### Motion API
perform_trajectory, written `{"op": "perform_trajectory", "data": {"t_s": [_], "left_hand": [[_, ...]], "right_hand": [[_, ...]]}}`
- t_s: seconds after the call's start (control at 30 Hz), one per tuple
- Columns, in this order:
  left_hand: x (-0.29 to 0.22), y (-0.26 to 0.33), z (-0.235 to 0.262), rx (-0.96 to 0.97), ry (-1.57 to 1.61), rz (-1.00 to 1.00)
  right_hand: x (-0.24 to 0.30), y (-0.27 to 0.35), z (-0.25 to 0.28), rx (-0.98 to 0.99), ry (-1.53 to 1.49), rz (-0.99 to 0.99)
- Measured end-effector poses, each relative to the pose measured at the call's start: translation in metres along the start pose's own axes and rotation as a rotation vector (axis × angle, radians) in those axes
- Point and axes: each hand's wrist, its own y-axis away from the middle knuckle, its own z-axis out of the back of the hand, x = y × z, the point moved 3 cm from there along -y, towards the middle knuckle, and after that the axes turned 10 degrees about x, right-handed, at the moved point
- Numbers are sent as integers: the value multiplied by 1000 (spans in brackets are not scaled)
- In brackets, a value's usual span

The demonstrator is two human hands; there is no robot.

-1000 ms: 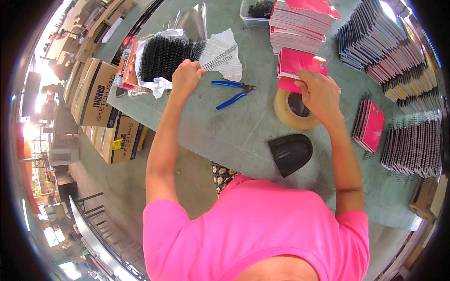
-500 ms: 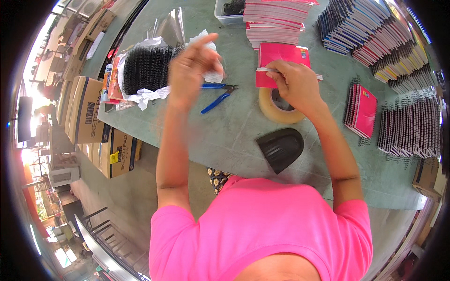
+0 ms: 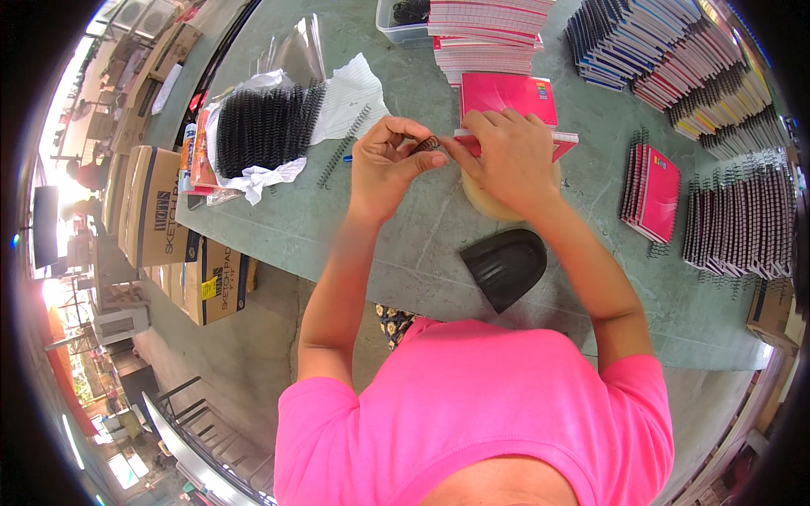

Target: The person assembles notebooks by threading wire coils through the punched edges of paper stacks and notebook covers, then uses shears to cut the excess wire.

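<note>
My left hand (image 3: 390, 164) pinches a black spiral binding coil (image 3: 429, 144) between thumb and fingers. Just right of it, my right hand (image 3: 516, 160) is closed over a red notebook (image 3: 565, 145), whose pale page edge shows. The coil's end is close to the right fingertips and the notebook's left end; whether it enters the notebook is too small to tell. Beneath the right hand sits a roll of clear tape (image 3: 485, 201), partly covered. Another red notebook (image 3: 506, 94) lies flat just beyond. Blue-handled cutters are almost wholly hidden behind my left hand.
Bundled black coils (image 3: 266, 131) lie on the left on white paper, with one loose coil (image 3: 344, 145) beside them. A black curved piece (image 3: 504, 266) is near the front edge. Notebook stacks (image 3: 489, 42) stand behind; bound notebooks (image 3: 738, 215) fill the right.
My left hand has come down and right to the notebook, now with a coil in it. The right hand has shifted slightly left. A loose coil now shows by the bundle.
</note>
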Motion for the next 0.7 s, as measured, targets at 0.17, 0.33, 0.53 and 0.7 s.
{"op": "perform_trajectory", "data": {"t_s": [0.17, 0.33, 0.53, 0.7], "left_hand": [[2, 1, 0, 27, -67, -46], [3, 4, -4, 6, -199, 114], [7, 19, -5, 216, -1127, -241], [11, 1, 27, -86, -1313, 355]], "right_hand": [[0, 1, -2, 33, 5, 12], [-6, 5, 1, 48, -135, 39], [-19, 2, 12, 215, -288, -30], [-18, 2, 10, 259, -269, -92]]}}
